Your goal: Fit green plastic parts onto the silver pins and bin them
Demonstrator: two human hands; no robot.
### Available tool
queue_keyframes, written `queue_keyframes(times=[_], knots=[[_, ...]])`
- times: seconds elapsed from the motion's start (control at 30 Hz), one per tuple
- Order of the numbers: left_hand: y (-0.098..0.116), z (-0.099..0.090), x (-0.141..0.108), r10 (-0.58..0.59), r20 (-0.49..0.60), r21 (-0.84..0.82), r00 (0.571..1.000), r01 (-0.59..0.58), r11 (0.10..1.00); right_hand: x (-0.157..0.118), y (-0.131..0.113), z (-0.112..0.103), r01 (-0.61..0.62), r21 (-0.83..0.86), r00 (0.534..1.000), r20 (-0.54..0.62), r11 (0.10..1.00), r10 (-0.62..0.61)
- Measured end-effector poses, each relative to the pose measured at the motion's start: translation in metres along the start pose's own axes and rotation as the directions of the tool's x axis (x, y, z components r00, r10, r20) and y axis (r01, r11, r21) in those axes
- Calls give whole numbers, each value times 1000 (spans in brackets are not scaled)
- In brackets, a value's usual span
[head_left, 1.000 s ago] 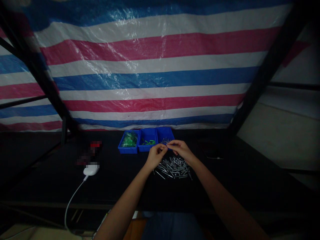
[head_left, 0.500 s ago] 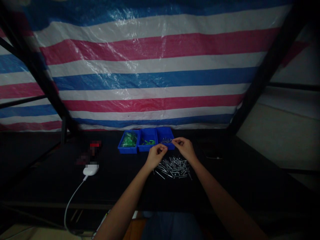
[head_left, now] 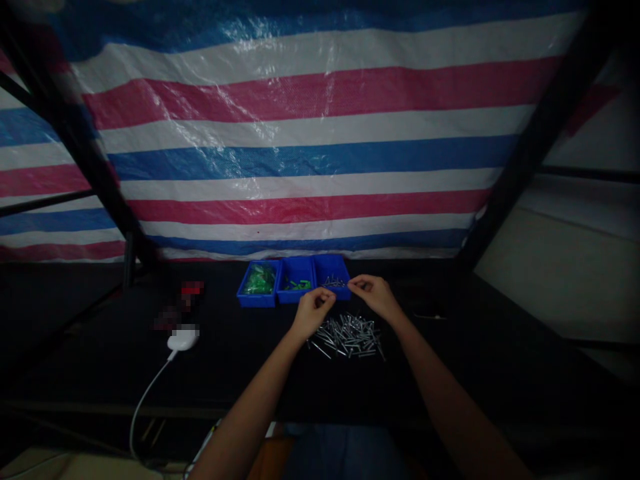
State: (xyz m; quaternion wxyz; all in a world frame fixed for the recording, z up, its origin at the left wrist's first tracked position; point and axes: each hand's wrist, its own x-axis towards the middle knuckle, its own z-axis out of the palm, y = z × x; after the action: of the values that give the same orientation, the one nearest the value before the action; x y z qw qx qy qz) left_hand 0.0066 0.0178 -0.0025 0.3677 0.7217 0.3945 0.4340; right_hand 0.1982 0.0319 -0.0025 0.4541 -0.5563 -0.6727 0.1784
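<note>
striped blue, white and red plastic sheeting [head_left: 310,93] hangs behind a flat black tabletop [head_left: 225,360]. on it lies a loose pile of slim silvery metal fasteners [head_left: 350,337]; judged light, stiff, smooth and apt to roll, each best taken mid-shank between thumb and forefinger. left hand [head_left: 311,312], at the pile's left edge: fingertips drawn together, contents cannot be told. right hand [head_left: 375,295], beside the rectangular blue plastic right tray [head_left: 330,265]: likewise pinched, contents cannot be told. that tray bears thin metal pieces [head_left: 333,283]; the blue plastic middle tray [head_left: 296,268] bears small green pieces [head_left: 302,285].
</note>
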Motion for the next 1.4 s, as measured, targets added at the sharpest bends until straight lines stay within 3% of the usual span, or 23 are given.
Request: queue_keyframes(times=[0.2,0.33,0.43,0.73,1.13,1.4], knots=[[1,0,0,-6,-8,8,1000,6,1000,0,7,-20,18,-63,976,219,998,-4],[2,-1,0,-9,-7,7,1000,9,1000,-2,14,-22,3,-70,915,403,998,26],[4,-1,0,-9,-8,-2,1000,9,1000,-5,13,-19,2,-76,878,478,997,34],[1,1,1,-14,-1,-3,1000,14,1000,-10,-4,-8,50,-280,864,493,959,99],[0,0,0,5,3,-2,1000,-5,1000,-11,-12,-5,52,-277,858,505,959,99],[1,0,0,-4,9,14,1000,4,1000,-11,-6,3,31,-145,854,518,989,49]])
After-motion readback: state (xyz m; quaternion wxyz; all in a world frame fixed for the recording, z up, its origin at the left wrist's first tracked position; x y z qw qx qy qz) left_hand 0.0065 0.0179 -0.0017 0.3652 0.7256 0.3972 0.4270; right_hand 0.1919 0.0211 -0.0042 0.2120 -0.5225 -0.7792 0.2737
